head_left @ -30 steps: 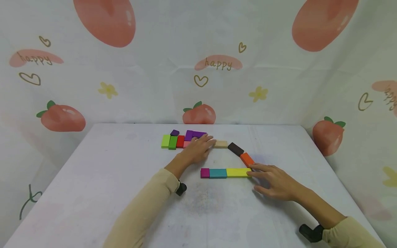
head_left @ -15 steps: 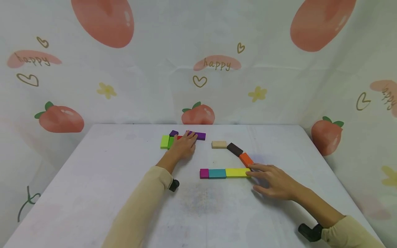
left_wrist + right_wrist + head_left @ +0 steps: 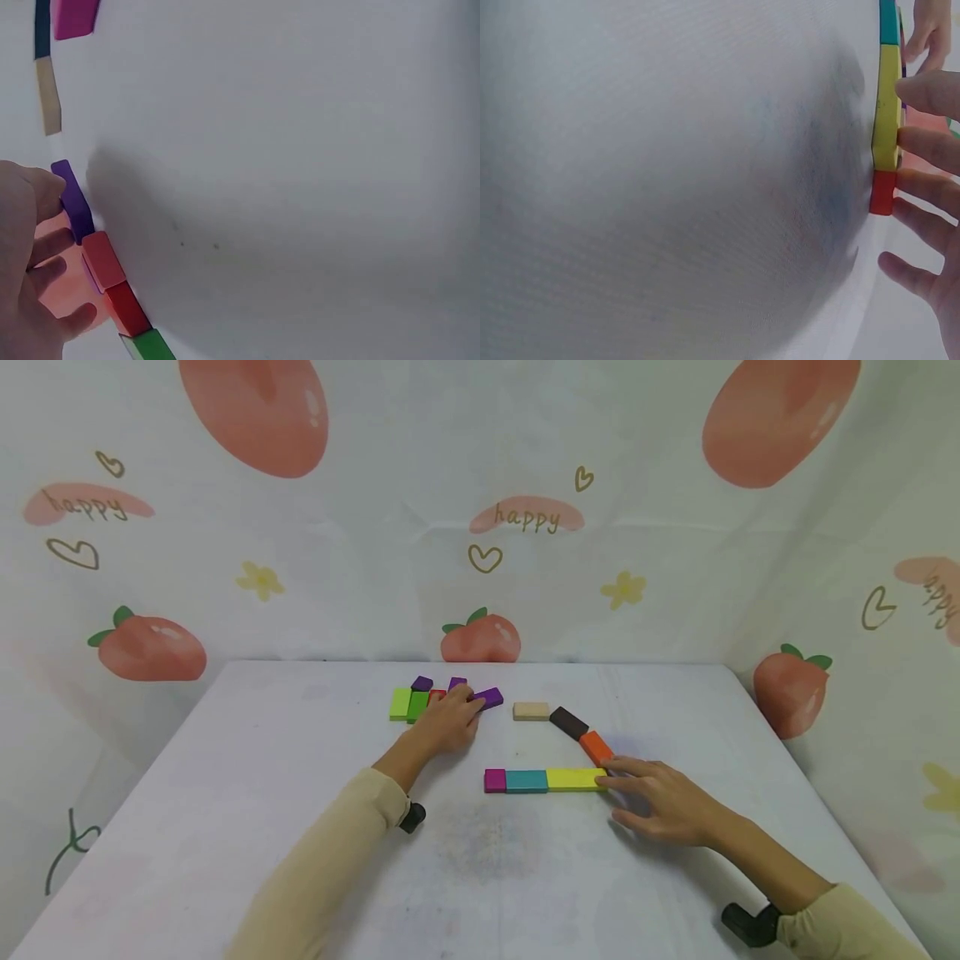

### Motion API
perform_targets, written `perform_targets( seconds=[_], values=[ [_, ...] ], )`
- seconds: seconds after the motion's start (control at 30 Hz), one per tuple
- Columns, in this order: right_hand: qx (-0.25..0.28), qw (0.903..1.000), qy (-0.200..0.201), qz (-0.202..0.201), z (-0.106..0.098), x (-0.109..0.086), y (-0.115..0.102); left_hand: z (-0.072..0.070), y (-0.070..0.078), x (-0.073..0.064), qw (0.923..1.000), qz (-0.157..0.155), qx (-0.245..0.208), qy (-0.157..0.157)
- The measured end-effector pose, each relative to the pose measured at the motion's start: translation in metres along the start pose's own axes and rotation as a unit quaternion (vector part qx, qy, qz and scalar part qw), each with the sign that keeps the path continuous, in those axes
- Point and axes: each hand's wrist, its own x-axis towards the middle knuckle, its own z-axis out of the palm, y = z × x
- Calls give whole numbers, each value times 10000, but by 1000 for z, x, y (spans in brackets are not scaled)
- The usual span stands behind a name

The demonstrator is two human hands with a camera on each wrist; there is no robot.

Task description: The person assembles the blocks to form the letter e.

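In the head view, my left hand (image 3: 447, 727) is at the back cluster of coloured wooden blocks, thumb and fingers at a purple block (image 3: 490, 698) that lies slanted. The left wrist view shows that purple block (image 3: 73, 202) pinched there, its end right by a pink block (image 3: 103, 259). Red (image 3: 129, 309) and green (image 3: 154, 346) blocks follow in line. My right hand (image 3: 667, 802) lies with fingers spread at the right end of a yellow block (image 3: 573, 780) and the lower end of an orange block (image 3: 596, 747). My left hand covers part of the cluster.
Left of the yellow block run a teal block (image 3: 527, 782) and a magenta block (image 3: 495, 781). A beige block (image 3: 531, 712) and a dark brown block (image 3: 568, 723) lead toward the orange one. Light green (image 3: 401, 704) and dark purple (image 3: 422, 683) blocks edge the cluster.
My left hand has moved left to the cluster, then slightly back toward the right. The purple block has turned from straight to slanted and shifted nearer. The right hand stays put.
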Motion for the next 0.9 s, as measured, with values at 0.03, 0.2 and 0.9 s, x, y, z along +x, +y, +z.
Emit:
perform_targets(
  seconds=[0.03,0.2,0.9],
  values=[
    [3,10000,-12,10,0,0,0,1,0,-1,10000,55,16,42],
    [8,10000,-38,21,0,0,0,4,-1,-7,9994,289,71,173],
    [63,9999,59,66,1,-1,0,9,-11,-14,9876,1092,-696,888]
  ],
)
